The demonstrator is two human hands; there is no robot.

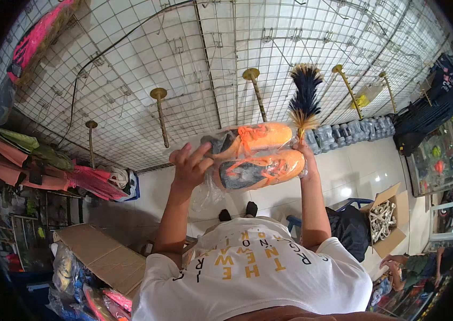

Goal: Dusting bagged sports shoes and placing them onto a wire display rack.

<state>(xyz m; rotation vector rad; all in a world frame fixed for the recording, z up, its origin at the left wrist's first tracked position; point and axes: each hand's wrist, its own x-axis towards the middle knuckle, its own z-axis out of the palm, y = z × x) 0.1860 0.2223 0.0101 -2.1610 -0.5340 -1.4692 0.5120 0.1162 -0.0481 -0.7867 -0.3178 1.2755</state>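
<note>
A pair of orange lace-up shoes [264,172] in a clear plastic bag is held up in front of me, soles turned away. My left hand [191,165] is at the heel end, its fingers against the bag and partly spread. At the toe end, my right hand [309,162] grips the handle of a feather duster [306,92] and also touches the bag. The duster's dark, pale-tipped feathers point upward, close to the wire grid wall. Part of my right hand's grip is hidden behind the shoes.
Metal pegs with round ends [158,94] stick out from the wire grid panel [214,60]. Wrapped dumbbells [351,132] line the wall's foot. An open carton [387,220] stands right; a cardboard flap [102,257] and bagged goods lie left. Another person [415,267] is at lower right.
</note>
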